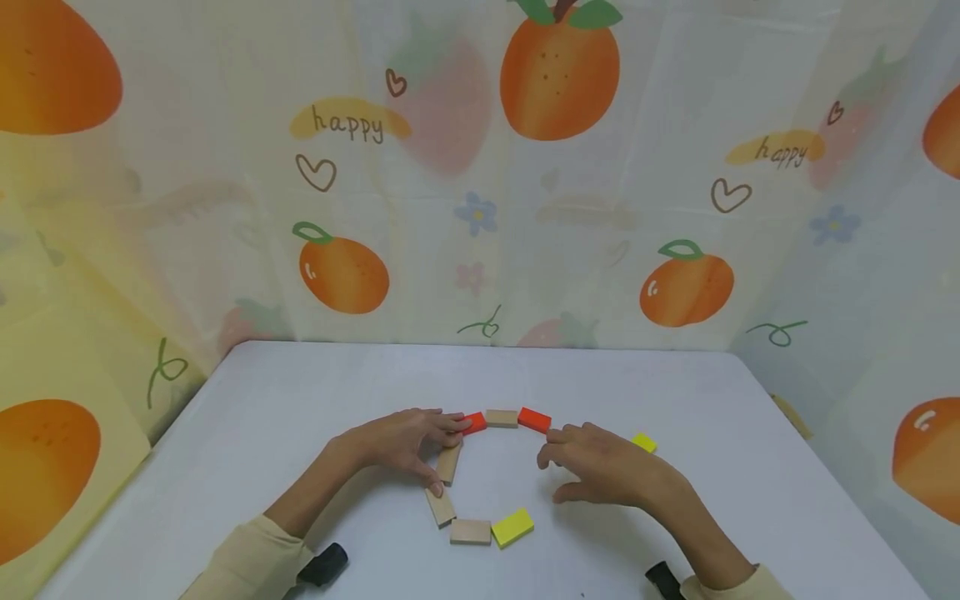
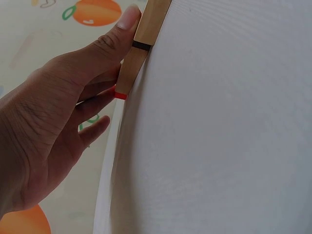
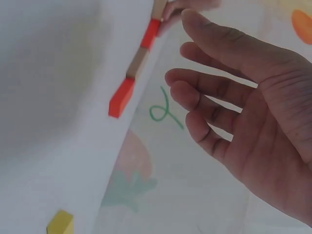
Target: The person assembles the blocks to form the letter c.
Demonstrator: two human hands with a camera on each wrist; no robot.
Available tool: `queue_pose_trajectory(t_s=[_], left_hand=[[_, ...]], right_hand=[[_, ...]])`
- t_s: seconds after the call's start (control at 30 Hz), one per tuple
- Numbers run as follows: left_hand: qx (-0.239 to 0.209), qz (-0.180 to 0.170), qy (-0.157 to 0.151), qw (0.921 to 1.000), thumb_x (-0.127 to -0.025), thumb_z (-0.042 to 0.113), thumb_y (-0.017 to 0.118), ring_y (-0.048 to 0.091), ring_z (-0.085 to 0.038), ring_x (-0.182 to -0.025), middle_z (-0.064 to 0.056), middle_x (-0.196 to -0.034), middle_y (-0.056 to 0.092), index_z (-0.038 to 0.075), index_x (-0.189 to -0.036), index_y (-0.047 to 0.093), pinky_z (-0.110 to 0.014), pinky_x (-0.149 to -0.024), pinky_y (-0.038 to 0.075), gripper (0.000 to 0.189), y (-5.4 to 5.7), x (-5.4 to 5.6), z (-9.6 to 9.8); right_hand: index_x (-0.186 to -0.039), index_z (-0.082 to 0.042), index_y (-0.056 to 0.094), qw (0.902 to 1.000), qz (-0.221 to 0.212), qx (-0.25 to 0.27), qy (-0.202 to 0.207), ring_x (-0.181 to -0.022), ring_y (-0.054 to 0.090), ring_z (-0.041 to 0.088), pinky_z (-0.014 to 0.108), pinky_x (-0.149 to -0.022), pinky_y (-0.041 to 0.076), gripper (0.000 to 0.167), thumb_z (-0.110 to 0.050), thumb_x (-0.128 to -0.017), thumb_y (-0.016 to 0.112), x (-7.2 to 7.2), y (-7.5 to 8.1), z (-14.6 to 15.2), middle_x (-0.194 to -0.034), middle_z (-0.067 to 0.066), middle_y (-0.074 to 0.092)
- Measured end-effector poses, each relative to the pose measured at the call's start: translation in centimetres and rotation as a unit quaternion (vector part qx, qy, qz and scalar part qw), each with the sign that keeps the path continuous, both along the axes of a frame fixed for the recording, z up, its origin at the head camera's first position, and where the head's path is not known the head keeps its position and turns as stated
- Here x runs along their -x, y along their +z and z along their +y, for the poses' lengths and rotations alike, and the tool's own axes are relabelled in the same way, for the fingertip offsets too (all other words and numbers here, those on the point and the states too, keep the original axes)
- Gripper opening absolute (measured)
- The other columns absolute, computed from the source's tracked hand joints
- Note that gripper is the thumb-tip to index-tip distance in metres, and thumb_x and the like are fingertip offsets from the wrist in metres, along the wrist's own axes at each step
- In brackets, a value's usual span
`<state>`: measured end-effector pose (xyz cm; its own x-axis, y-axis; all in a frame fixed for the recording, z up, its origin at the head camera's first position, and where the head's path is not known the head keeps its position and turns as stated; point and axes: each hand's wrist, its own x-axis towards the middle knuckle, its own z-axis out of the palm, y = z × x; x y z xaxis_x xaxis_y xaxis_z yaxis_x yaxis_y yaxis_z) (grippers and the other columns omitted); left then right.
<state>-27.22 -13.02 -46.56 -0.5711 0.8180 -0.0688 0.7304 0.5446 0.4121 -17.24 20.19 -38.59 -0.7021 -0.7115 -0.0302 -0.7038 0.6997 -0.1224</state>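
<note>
Wooden blocks lie in an open curve on the white table. My left hand (image 1: 405, 442) spans its left side, thumb at a plain wooden block (image 1: 441, 508) and fingertips by a red block (image 1: 474, 423). Between them lies another plain block (image 1: 448, 465). Along the far side, a plain block (image 1: 502, 419) joins a second red block (image 1: 535, 420). At the near side, a plain block (image 1: 470, 532) meets a yellow block (image 1: 513, 527). My right hand (image 1: 603, 467) hovers over the curve's right side, fingers loosely bent and holding nothing.
A second yellow block (image 1: 644, 442) sits apart, partly behind my right hand. The white table (image 1: 360, 375) ends at a fruit-printed cloth (image 1: 427, 275) at the back and sides. Black wrist devices (image 1: 324, 565) show at both sleeves.
</note>
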Motion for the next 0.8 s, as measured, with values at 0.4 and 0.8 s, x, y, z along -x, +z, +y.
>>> queue_pose_trajectory(t_s=[0.4,0.8], left_hand=[[0.002,0.005,-0.003,1.0,-0.077,0.054,0.088,0.046,-0.035,-0.152,-0.002,-0.162,0.051,0.013,-0.144,0.063,-0.057,-0.124,0.039,0.082,0.0,0.0,0.0],[0.003,0.006,-0.001,1.0,-0.077,0.055,0.087,0.045,-0.033,-0.153,-0.001,-0.162,0.051,0.013,-0.144,0.063,-0.057,-0.125,0.038,0.082,-0.2,0.0,0.0]], right_hand=[[-0.109,-0.016,0.073,0.9962,0.056,0.002,-0.067,-0.085,0.06,0.012,0.035,-0.082,0.056,0.03,-0.019,-0.084,0.088,1.2,0.1,5.0,-0.097,-0.009,0.065],[-0.114,-0.013,0.071,0.9859,0.009,-0.045,-0.161,-0.083,0.055,0.016,0.034,-0.076,0.055,0.039,-0.014,-0.08,0.09,2.5,-1.7,8.7,-0.098,0.002,0.063]])
